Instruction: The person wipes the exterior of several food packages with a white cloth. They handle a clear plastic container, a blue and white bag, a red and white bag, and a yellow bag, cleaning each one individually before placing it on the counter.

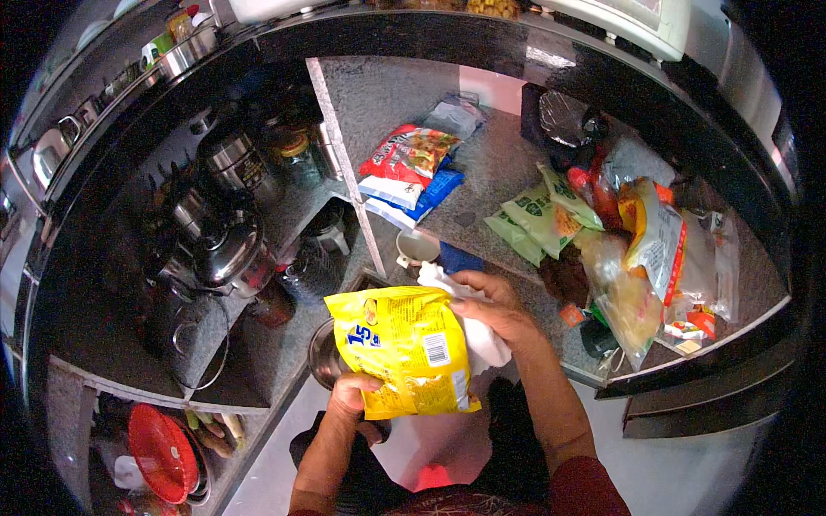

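A yellow plastic food packet [400, 348] is held up in front of me, its printed side facing up. My left hand [351, 394] grips its lower left edge, thumb on top and the other fingers mostly beneath. At the packet's upper right, my right hand [492, 301] is closed around a white cloth [483, 342], which lies against the packet's right side. Part of a steel bowl [322, 357] shows behind the packet's left edge. A white mug [416, 248] stands just beyond the packet.
Red and blue packets [406, 163] lie on the grey shelf ahead. Green packets [538, 215] and several plastic bags [615, 284] crowd the right side. On the left are a steel pressure cooker [231, 258] and jars. A red basket [163, 451] sits low at left.
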Tool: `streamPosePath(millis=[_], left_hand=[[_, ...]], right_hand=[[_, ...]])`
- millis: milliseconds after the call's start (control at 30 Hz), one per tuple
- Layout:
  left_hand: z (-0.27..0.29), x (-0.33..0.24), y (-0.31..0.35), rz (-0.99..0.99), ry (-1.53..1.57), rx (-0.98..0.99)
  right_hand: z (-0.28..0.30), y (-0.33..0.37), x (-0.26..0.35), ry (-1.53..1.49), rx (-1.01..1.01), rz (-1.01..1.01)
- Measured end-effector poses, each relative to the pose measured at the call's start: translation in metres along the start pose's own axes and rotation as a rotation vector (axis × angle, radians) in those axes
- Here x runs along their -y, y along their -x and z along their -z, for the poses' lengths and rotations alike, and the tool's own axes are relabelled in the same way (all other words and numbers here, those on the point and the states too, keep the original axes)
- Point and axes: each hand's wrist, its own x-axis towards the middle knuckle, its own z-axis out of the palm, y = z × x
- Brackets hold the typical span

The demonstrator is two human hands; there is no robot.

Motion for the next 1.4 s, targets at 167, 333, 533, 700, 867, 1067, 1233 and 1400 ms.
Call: streamPosePath(millis=[167, 333, 533, 700, 867, 1067, 1233, 1400], left_hand=[[0.009, 0.001, 0.003, 0.022, -0.174, -0.169], [-0.012, -0.009, 0.009, 0.089, -0.248, -0.192], [-0.005, -0.009, 0.012, 0.065, -0.247, -0.192], [-0.017, -0.007, 0.012, -0.032, -0.196, -0.230], [-0.014, -0.004, 0.005, -0.035, -0.157, -0.218], [-0.011, -0.004, 0.008, -0.016, -0.287, -0.257], [-0.014, -0.005, 0.009, 0.039, -0.334, -0.337], [-0.008, -0.004, 0.013, 0.011, -0.279, -0.213]], right_hand=[[-0.007, 0.003, 0.002, -0.024, -0.093, -0.053], [0.001, 0.003, -0.003, -0.145, -0.157, -0.075], [0.003, -0.003, -0.009, -0.357, -0.294, -0.065], [-0.002, 0.004, 0.005, -0.473, -0.389, 0.009], [-0.032, 0.003, -0.016, 0.174, -0.206, 0.422], [-0.036, 0.001, -0.023, -0.021, -0.145, 0.220], [-0.029, -0.009, -0.028, -0.076, -0.292, 0.352], [0.005, -0.014, -0.002, -0.412, -0.522, 0.235]])
